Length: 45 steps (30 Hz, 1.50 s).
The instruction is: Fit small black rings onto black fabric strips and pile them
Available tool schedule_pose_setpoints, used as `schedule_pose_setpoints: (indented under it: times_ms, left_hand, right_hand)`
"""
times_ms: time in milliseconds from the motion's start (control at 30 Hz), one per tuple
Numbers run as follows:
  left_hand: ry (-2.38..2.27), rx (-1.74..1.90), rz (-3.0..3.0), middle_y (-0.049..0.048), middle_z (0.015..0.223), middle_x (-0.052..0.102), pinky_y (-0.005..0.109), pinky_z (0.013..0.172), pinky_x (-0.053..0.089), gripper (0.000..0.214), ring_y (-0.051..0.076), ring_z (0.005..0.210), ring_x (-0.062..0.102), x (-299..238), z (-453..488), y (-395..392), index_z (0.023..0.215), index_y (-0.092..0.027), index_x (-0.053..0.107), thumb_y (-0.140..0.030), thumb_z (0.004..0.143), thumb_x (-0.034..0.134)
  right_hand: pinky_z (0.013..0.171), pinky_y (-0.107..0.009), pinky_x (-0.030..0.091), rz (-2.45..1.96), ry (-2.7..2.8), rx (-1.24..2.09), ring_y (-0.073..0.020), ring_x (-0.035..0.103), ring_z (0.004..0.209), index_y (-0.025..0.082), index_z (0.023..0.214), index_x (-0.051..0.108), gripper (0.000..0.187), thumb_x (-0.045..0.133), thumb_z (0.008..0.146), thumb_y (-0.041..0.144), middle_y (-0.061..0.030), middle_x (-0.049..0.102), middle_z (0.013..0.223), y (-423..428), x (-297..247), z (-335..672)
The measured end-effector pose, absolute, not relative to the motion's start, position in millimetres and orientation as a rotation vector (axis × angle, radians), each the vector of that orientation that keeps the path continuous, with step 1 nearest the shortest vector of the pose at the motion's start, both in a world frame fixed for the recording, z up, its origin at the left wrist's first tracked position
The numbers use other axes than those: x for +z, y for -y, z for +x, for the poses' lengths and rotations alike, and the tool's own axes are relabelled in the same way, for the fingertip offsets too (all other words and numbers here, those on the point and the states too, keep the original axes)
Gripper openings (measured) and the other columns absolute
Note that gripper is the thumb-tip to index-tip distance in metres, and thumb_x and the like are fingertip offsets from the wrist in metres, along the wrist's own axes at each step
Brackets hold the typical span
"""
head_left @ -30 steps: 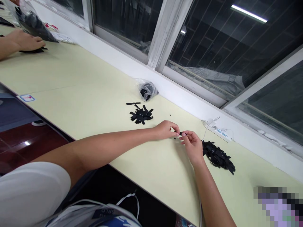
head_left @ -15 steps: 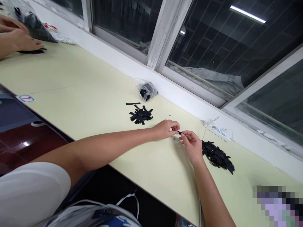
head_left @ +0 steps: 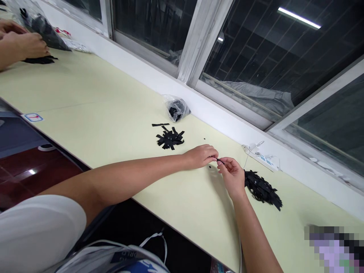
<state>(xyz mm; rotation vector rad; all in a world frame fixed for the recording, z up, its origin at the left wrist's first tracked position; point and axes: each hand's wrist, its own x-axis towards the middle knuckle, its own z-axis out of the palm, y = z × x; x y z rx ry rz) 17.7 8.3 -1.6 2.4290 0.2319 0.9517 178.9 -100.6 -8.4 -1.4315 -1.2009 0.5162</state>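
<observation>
My left hand and my right hand meet over the pale yellow table, fingertips pinched together on a small black strip. A tiny black ring-like piece lies on the table just below the fingers. A pile of black strips sits right of my right hand. A smaller pile of black strips lies left of my left hand, with one loose strip beyond it.
A clear plastic bag with black pieces rests by the window ledge. A white power strip with cable lies along the ledge. Another person's hands work at the far left beside a bag of black parts.
My fingertips have closed nearer together on the black strip, hiding more of it. The other person's hands at the far left have shifted slightly.
</observation>
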Motion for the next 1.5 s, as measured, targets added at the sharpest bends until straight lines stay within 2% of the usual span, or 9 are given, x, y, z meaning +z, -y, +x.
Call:
schedule_pose_setpoints:
  times_ms: [233,400,533,633,833,1167,1267,1400,1500]
  left_hand:
    - [-0.277,0.94,2.459,0.0053,0.093,0.064,0.03,0.086,0.042,0.014,0.019,0.093,0.055,-2,15,-14,0.09,-0.018,0.062,-0.02,0.095,0.049]
    - [-0.334,1.018,2.43,0.0065,0.104,0.064,0.03,0.089,0.041,0.012,0.019,0.099,0.056,-5,14,-21,0.092,-0.018,0.062,-0.022,0.094,0.051]
    - [-0.436,0.973,2.417,0.0038,0.091,0.066,0.03,0.083,0.041,0.013,0.019,0.09,0.057,-3,13,-23,0.092,-0.019,0.061,-0.022,0.095,0.049]
    - [-0.454,0.962,2.408,0.0032,0.09,0.066,0.03,0.08,0.041,0.011,0.018,0.088,0.057,-2,13,-23,0.091,-0.019,0.061,-0.021,0.095,0.05]
    - [-0.427,0.916,2.432,0.0034,0.089,0.065,0.029,0.079,0.042,0.011,0.019,0.09,0.057,-5,14,-25,0.089,-0.019,0.06,-0.021,0.094,0.05]
    - [-0.434,0.903,2.466,0.0037,0.088,0.064,0.029,0.078,0.041,0.011,0.019,0.088,0.057,-10,14,-29,0.089,-0.018,0.061,-0.021,0.093,0.051]
    - [-0.427,0.902,2.476,0.0036,0.088,0.066,0.029,0.078,0.042,0.012,0.018,0.088,0.057,-9,14,-30,0.088,-0.018,0.063,-0.02,0.093,0.052]
    - [-0.386,0.929,2.498,0.0035,0.094,0.071,0.031,0.085,0.043,0.01,0.019,0.095,0.059,-10,15,-32,0.087,-0.019,0.067,-0.019,0.091,0.057]
    - [-0.318,0.974,2.521,0.0039,0.095,0.073,0.031,0.088,0.044,0.011,0.019,0.096,0.059,-10,16,-33,0.088,-0.018,0.069,-0.02,0.091,0.059]
  right_hand:
    - [0.061,-0.028,0.049,-1.484,1.187,0.519,-0.0151,0.058,0.069,0.02,0.094,0.065,0.038,0.076,0.072,0.048,-0.0033,0.068,0.082,98,-14,178]
    - [0.06,-0.029,0.049,-1.594,1.263,0.512,-0.017,0.059,0.072,0.021,0.099,0.065,0.037,0.068,0.078,0.052,-0.0056,0.069,0.09,97,-21,179]
    - [0.067,-0.032,0.046,-1.767,1.507,0.317,-0.0172,0.057,0.067,0.024,0.094,0.072,0.028,0.064,0.08,0.047,-0.0047,0.07,0.09,97,-24,184]
    - [0.073,-0.033,0.046,-1.811,1.689,0.221,-0.018,0.057,0.068,0.022,0.088,0.074,0.025,0.058,0.083,0.04,-0.0056,0.069,0.09,97,-23,185]
    - [0.073,-0.032,0.046,-1.868,1.776,0.176,-0.0167,0.058,0.069,0.021,0.091,0.071,0.024,0.051,0.087,0.033,-0.0052,0.068,0.095,98,-19,179]
    - [0.071,-0.031,0.042,-1.942,1.818,0.108,-0.0186,0.058,0.073,0.02,0.082,0.063,0.016,0.051,0.084,0.03,-0.0043,0.065,0.084,92,-22,174]
    - [0.066,-0.03,0.041,-1.945,1.809,0.12,-0.018,0.057,0.068,0.021,0.081,0.06,0.013,0.052,0.083,0.03,-0.0026,0.065,0.078,94,-21,170]
    - [0.06,-0.027,0.039,-1.893,1.786,0.196,-0.0149,0.053,0.057,0.023,0.079,0.059,0.008,0.056,0.081,0.03,0.0028,0.061,0.065,101,-13,167]
    - [0.061,-0.026,0.042,-1.783,1.623,0.123,-0.0141,0.056,0.06,0.023,0.084,0.061,0.011,0.061,0.081,0.034,0.0024,0.063,0.069,105,-5,170]
